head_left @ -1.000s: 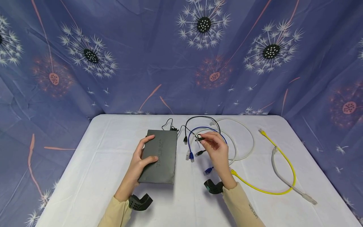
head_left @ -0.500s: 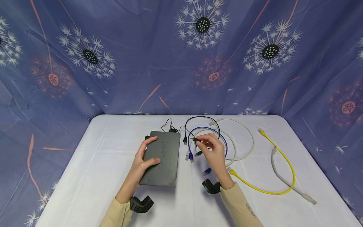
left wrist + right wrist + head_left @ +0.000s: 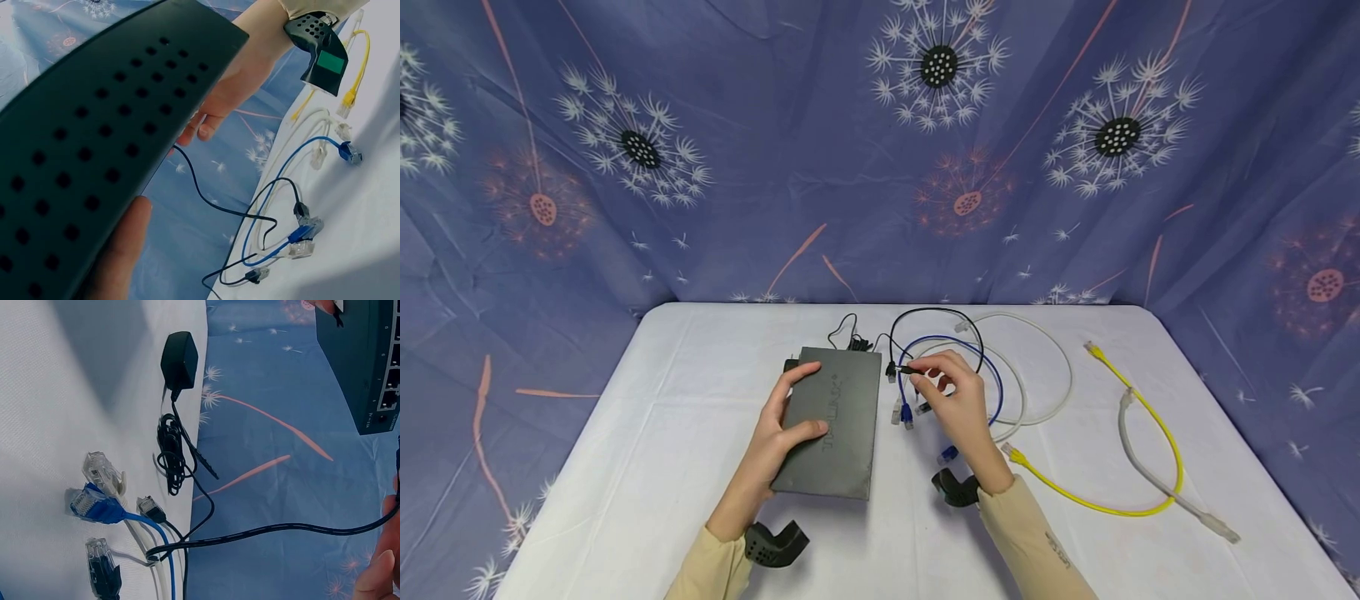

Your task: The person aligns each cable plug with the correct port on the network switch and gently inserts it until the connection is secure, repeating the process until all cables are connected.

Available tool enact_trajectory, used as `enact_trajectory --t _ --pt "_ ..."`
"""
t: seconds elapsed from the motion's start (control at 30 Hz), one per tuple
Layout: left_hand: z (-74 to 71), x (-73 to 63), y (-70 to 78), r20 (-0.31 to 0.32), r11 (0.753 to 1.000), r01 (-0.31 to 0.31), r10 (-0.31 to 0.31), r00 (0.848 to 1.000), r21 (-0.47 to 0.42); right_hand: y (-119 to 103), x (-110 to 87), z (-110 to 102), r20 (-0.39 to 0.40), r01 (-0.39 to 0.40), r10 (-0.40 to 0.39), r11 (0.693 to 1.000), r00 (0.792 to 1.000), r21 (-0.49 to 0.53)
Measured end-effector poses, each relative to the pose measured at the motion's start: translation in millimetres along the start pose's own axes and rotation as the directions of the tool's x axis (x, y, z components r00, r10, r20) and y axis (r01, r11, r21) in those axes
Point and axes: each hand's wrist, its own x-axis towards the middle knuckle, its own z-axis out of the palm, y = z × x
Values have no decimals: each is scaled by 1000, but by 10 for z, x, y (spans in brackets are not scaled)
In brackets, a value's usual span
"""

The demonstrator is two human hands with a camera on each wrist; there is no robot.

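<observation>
My left hand (image 3: 775, 425) grips a dark grey network switch (image 3: 850, 450) by its left side, thumb on the top face. The switch is held up over the table, and its row of ports (image 3: 394, 378) shows in the right wrist view. To its right, my right hand (image 3: 958, 400) pinches a black power plug (image 3: 912, 370) between thumb and fingertips. The plug points left at the switch's port side, a short gap apart. Its black cable (image 3: 300, 528) trails down to the table. In the left wrist view the vented casing (image 3: 94, 119) hides most of the left hand.
A black power adapter (image 3: 179, 360) lies beyond the switch, beside its bundled cord (image 3: 170, 453). Blue (image 3: 951, 337), white (image 3: 1070, 375) and black network cables lie looped around my right hand. Farther right are a yellow cable (image 3: 1176, 450) and a grey cable (image 3: 1131, 450).
The switch has shifted right and slightly nearer in my left hand. My right hand has moved a little left, bringing the plug closer to the switch, now pointing left.
</observation>
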Motion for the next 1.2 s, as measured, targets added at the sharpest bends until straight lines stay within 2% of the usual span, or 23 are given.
enact_trajectory --t 0.27,0.57,1.2 --pt "24 -16 -5 0 1000 7 -7 1000 3 5 1 6 40 11 -11 1000 999 -16" --pt "36 -7 -17 14 1000 3 -3 1000 13 13 4 12 52 23 -21 999 998 -41" --pt "44 4 -9 61 996 -35 30 998 76 7 15 18 75 44 -40 997 996 -60"
